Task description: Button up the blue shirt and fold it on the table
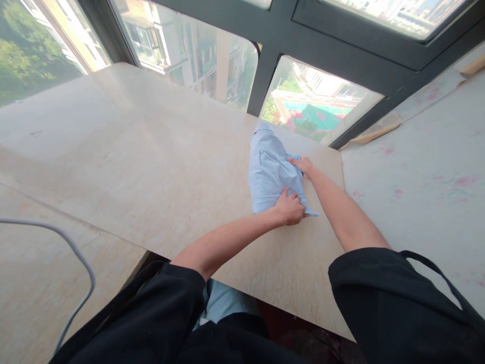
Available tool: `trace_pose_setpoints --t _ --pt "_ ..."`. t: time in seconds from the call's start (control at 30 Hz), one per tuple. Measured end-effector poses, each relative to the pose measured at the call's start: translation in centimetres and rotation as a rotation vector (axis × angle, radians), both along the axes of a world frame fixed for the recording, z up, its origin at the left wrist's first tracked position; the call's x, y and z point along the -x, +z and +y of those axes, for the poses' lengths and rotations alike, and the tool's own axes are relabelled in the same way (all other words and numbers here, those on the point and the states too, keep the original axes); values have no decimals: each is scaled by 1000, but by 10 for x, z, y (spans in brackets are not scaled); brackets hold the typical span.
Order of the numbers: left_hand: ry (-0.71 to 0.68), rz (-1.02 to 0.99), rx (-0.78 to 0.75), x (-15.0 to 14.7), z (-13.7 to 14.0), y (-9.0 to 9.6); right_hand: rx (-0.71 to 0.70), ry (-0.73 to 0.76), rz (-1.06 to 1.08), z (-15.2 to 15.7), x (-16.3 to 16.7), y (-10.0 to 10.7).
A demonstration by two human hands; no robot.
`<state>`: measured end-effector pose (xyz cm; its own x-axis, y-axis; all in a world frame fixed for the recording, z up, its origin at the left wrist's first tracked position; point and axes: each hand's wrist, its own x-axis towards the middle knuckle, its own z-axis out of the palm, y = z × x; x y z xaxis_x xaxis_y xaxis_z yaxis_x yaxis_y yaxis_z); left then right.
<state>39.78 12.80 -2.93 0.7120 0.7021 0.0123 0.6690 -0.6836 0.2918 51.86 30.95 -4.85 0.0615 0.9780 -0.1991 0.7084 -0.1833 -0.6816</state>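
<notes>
A light blue shirt (267, 169) lies folded on the pale marble-look sill (182, 162), its collar-like end toward the window. My right hand (304, 166) grips the shirt's right edge, thumb and fingers closed on the fabric. Nearer to me, my left hand (291, 207) is bent over the lower right part, holding the cloth there; some of its fingertips are hidden. A thin corner of fabric sticks out to the right beyond the left hand. Creases run across the shirt between both hands.
Grey window frames (278, 38) border the far side of the sill. On the right stands a wall with floral wallpaper (420, 187), its edging peeling near the window. A grey cable (78, 253) curves over the lower surface at left.
</notes>
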Motion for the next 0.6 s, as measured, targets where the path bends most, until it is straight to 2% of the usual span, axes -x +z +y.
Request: trace_pose_setpoints --t 0.13,0.23,0.3,0.37,0.43,0.47,0.53,0.6 --pt "-12 16 47 -1 0 11 11 23 -131 10 3 5" --pt "-20 -136 -43 15 2 23 -35 9 -256 12 10 4" --pt "144 -285 -132 38 8 31 -66 -2 -336 12 14 3" --pt "485 -398 -103 67 19 37 -99 -22 -410 13 16 2" --pt "835 -490 98 96 31 40 -130 -53 -451 14 18 1" --pt "956 -562 303 110 36 40 -139 -69 -448 14 18 0" --pt "1032 -763 780 130 41 37 -143 -92 -426 14 18 -3" --pt "981 -907 1122 142 36 33 -140 -98 -403 13 18 -6"
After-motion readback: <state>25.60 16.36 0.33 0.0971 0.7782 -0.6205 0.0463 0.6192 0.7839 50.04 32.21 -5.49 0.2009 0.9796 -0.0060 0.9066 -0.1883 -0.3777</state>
